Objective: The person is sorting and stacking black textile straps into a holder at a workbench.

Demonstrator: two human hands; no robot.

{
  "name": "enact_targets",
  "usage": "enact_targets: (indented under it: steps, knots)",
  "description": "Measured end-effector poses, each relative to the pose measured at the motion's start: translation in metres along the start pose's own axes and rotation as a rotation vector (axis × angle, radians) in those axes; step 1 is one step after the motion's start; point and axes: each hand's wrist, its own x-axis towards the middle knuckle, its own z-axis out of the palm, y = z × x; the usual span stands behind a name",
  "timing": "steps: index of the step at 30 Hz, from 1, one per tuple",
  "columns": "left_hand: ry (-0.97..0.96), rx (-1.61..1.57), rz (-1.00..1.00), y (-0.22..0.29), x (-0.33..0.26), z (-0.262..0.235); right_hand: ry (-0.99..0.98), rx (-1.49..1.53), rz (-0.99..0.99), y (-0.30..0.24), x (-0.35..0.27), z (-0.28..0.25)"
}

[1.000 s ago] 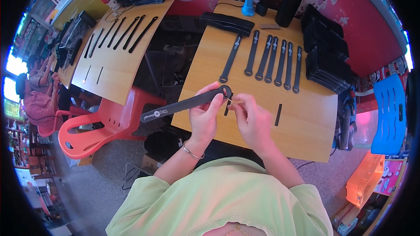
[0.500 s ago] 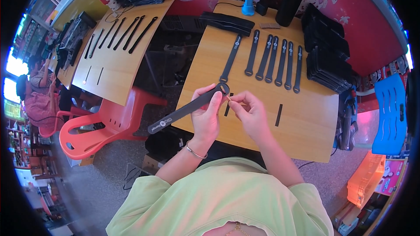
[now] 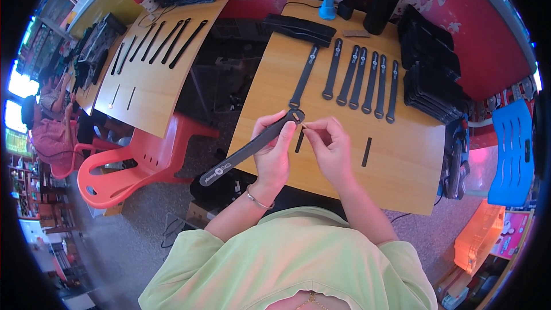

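My left hand (image 3: 272, 152) grips a black strap (image 3: 241, 154) with a ring-shaped end and white print. The ring sits above my thumb and the long tail slants down to the left past the table's front edge. Close by the ring, my right hand (image 3: 330, 146) pinches a thin pale piece (image 3: 303, 126), too small to name exactly. Beyond the ring lies a loose strap (image 3: 304, 77) of the same kind, and right of it a row of several more straps (image 3: 354, 77).
A black bundle (image 3: 301, 30), a blue fan (image 3: 327, 6) and a dark tumbler (image 3: 383, 3) stand along the table's (image 3: 402, 172) back. Black packs (image 3: 433, 89) are piled at right. To the left are a red chair (image 3: 143, 158) and another table (image 3: 152, 92) with straps.
The strap in my left hand has dipped slightly at its tail and turned a little. My right fingers have shifted slightly right and up, beside the ring.
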Motion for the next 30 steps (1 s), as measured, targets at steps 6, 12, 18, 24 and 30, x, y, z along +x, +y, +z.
enact_targets:
  steps: [6, 12, 18, 24, 30]
  knots:
    - [-0.023, -0.056, 0.023, 0.004, 0.000, -0.002, -0.149, 0.280, 0.186, -0.011, 0.000, -0.005]
    - [-0.046, 0.113, 0.116, 0.002, -0.004, -0.003, -0.001, -0.162, -0.118, -0.009, -0.002, 0.005]
    - [-0.042, 0.083, 0.032, 0.016, -0.002, -0.002, 0.184, -0.583, -0.650, -0.018, -0.003, 0.006]
    - [-0.098, 0.115, -0.001, 0.028, 0.003, -0.004, 0.156, -0.792, -0.814, -0.029, -0.005, -0.003]
    - [-0.240, 0.258, -0.115, 0.050, 0.012, -0.016, 0.034, -1.028, -0.868, -0.041, -0.007, -0.012]
